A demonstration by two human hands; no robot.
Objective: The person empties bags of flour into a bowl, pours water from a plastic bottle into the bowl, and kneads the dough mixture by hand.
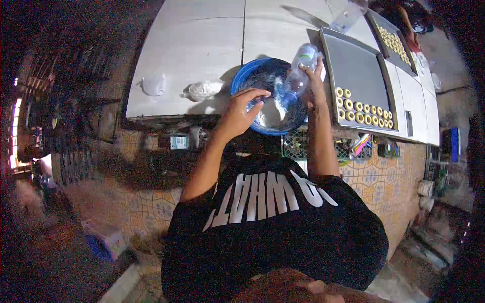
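Observation:
A round blue basin [243,76] stands at the table's near edge, with white powder [273,115] inside it. Over its right side, my right hand [314,76] is wrapped round a clear plastic bottle [298,78]. The bottle tilts, its lower end down toward the powder. At the basin's left rim is my left hand [246,110], thumb and fingers curled toward each other over the inside. Whether something small sits between those fingertips is too blurred to make out.
White bundles in clear plastic [204,90] and a small clear bag [153,85] lie left on the white table [194,35]. To the right, a metal tray [356,65] holds rows of dough rings [358,107]. Beyond it are another filled tray [394,43] and another person's arm [406,22].

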